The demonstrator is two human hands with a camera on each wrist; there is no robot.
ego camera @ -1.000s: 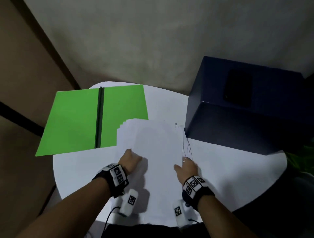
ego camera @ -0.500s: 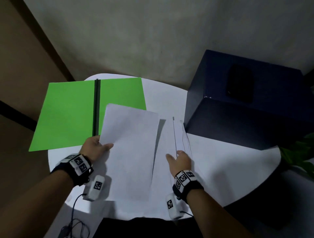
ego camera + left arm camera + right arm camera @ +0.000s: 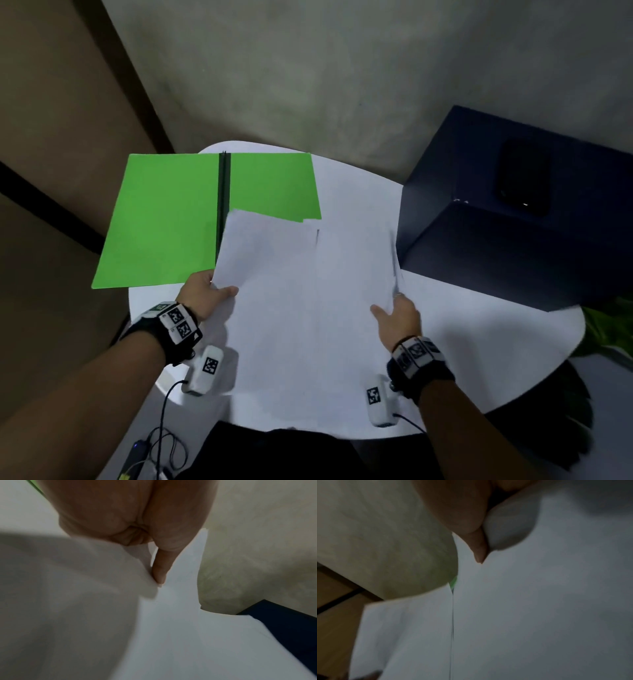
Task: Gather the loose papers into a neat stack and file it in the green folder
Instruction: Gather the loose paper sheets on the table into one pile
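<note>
The green folder [image 3: 164, 219] lies open at the table's back left, its dark spine [image 3: 222, 202] pointing away from me. My left hand [image 3: 219, 289] pinches the left edge of a white sheet [image 3: 267, 274], thumb [image 3: 161, 566] on top. That sheet's far corner overlaps the folder's right flap. My right hand [image 3: 390, 305] pinches the right edge of the other white papers [image 3: 352, 281], thumb [image 3: 479, 550] on top. The two lots of paper meet edge to edge along a thin seam [image 3: 452, 622] in front of me.
A large dark blue box [image 3: 513, 246] stands on the right of the white round table [image 3: 479, 342], close to the papers' right edge, with a black phone [image 3: 522, 181] on top. Green leaves [image 3: 609, 329] show past the table's right rim. Cables [image 3: 161, 445] hang at the lower left.
My left hand has brought its sheet rightward, so the gap to the right-hand papers has closed. The right hand still holds its papers by their right edge.
</note>
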